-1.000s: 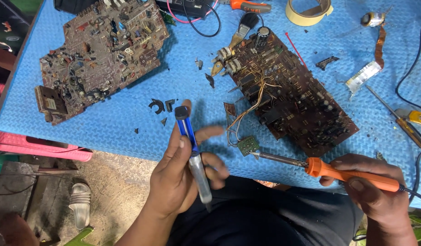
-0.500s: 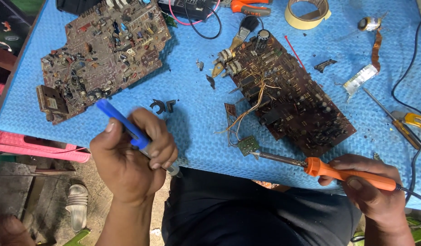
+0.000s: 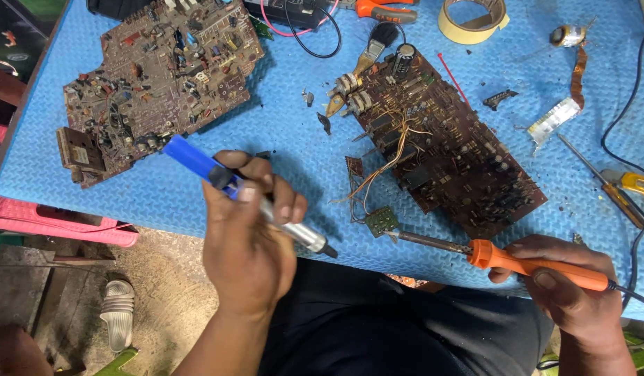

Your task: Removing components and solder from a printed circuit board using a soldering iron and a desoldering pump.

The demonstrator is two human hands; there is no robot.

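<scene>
Low at centre-left, the left hand (image 3: 249,244) is wrapped tight around a blue-and-silver desoldering pump (image 3: 245,195) over the blue worktop (image 3: 294,139) edge, while at lower right the right hand (image 3: 565,278) grips an orange-handled soldering iron (image 3: 503,254), its tip touching a small green circuit board (image 3: 382,221).

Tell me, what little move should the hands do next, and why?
Probably swing the pump in the left hand toward the small green board. The iron in the right hand already has its tip there, while the pump's nozzle sits apart.
</scene>
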